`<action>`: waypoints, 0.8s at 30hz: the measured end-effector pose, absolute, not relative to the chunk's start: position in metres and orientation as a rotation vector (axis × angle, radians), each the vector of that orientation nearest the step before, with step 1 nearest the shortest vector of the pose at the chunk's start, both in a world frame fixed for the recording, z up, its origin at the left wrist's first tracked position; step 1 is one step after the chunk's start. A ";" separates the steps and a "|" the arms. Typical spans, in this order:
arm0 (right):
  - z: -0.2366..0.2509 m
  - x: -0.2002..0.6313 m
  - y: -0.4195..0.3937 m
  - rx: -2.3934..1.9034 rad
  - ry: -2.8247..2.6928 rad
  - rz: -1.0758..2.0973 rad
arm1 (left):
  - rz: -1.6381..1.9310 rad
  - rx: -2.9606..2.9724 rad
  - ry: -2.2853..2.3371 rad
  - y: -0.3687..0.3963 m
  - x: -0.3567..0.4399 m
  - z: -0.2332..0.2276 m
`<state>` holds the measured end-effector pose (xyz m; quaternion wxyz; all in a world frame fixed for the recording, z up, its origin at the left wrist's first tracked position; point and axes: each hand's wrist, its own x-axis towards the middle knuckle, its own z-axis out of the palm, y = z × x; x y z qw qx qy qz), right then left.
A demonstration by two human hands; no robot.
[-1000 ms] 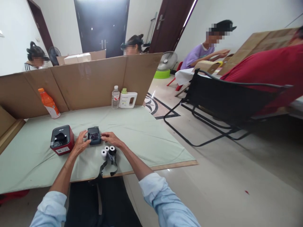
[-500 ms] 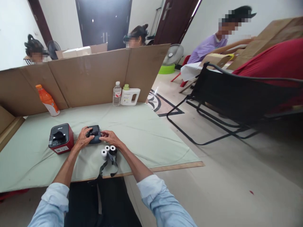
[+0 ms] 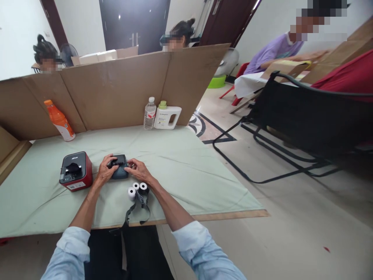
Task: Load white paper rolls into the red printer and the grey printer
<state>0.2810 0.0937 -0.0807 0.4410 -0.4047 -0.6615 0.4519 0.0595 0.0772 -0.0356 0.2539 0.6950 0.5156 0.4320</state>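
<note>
Both my hands clamp the small dark printer (image 3: 119, 171) flat on the table (image 3: 180, 167): left hand (image 3: 105, 174) at 9 o'clock, right hand (image 3: 139, 170) at 3, fingers curled around its sides.

Green-covered table (image 3: 189, 171) with cardboard screen (image 3: 116, 93) along its far edge. Dark doors (image 3: 134, 23) and white walls (image 3: 78, 27) beyond. Right: glossy tiled floor (image 3: 291, 225), black folding chair (image 3: 305, 124), fan (image 3: 230, 62).
</note>
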 end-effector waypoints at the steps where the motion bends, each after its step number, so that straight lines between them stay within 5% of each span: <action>1: -0.081 0.281 0.093 -1.003 -1.645 1.116 | 1.184 1.889 1.403 0.078 0.060 -0.036; 24: -0.067 0.280 0.089 -0.967 -1.583 1.009 | 1.261 1.843 1.360 0.076 0.066 -0.044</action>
